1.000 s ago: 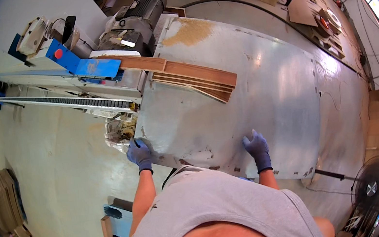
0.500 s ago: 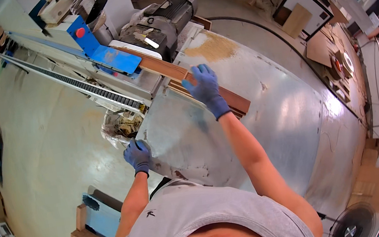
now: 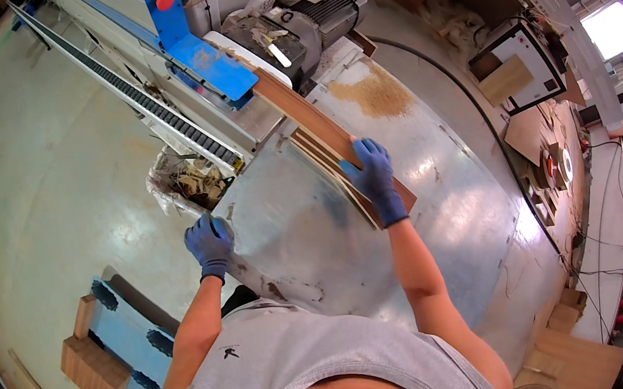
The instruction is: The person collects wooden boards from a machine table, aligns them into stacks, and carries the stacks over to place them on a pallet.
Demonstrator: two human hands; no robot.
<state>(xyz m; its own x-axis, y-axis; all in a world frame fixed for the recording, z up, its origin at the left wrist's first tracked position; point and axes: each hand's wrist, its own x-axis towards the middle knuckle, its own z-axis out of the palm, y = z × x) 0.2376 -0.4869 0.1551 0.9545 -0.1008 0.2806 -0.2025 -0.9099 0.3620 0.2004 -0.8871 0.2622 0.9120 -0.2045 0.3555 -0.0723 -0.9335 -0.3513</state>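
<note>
A long brown wooden strip (image 3: 312,118) reaches from under the machine's blue guard onto the metal table (image 3: 451,210). My right hand (image 3: 373,177), in a blue-grey glove, is closed on the strip near its near end, thumb at the left and fingers along its top. Beside and partly under it lie several thinner wooden strips (image 3: 330,167). My left hand (image 3: 209,244), gloved alike, has its fingers curled by the table's left corner. Whether anything is in it is hidden. Just beyond it hangs a plastic bag of wood scraps (image 3: 192,178).
The blue guard (image 3: 215,64) and a grey motor (image 3: 302,23) stand ahead. A roller rail (image 3: 126,85) runs off to the far left. Sawdust (image 3: 375,92) lies on the table. At the lower left stand wooden blocks (image 3: 96,367) on a blue panel (image 3: 129,346). A black cable (image 3: 466,95) curves at right.
My right hand has come nearer and to the right, closing on the strip. My left hand has shifted slightly left, its fingers curled. The whole view has swung, showing more of the blue panel.
</note>
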